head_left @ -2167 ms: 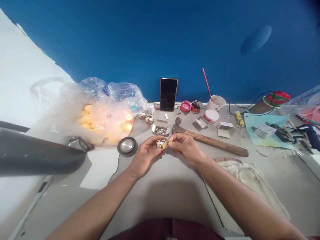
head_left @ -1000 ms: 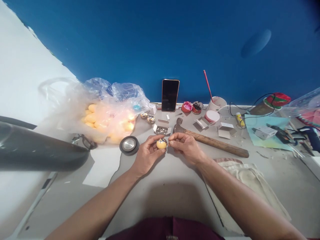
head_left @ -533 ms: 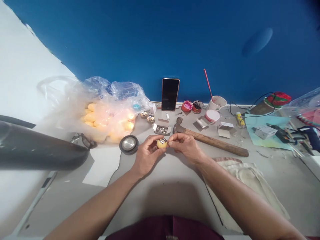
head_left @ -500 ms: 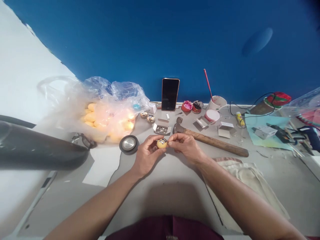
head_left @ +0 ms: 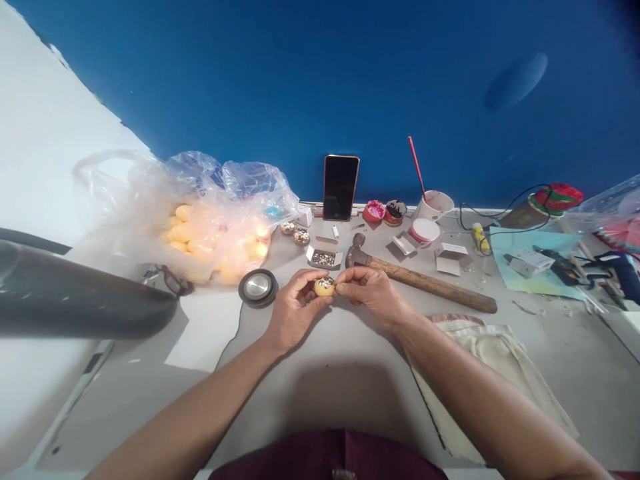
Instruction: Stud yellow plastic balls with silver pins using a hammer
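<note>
A small yellow ball (head_left: 325, 287) with shiny silver tack-like heads over its top is held between the thumb and fingers of my left hand (head_left: 295, 308). My right hand (head_left: 371, 293) is closed in a pinch against the ball's right side; anything between its fingertips is too small to make out. Just beyond my hands lies an open little box (head_left: 325, 259) full of shiny metal pieces. Two balls (head_left: 301, 237) covered in the same silver heads sit farther back on the left.
A hammer (head_left: 430, 283) lies to the right, near a folded cloth (head_left: 500, 373). A plastic bag (head_left: 220, 233) of yellow balls and a round dark-rimmed lid (head_left: 259, 288) are at left. A phone (head_left: 341, 188) leans on the blue wall, beside a cup (head_left: 434, 205).
Both hands stay in nearly the same place around the ball. The ball looks very slightly turned; nothing else has visibly moved.
</note>
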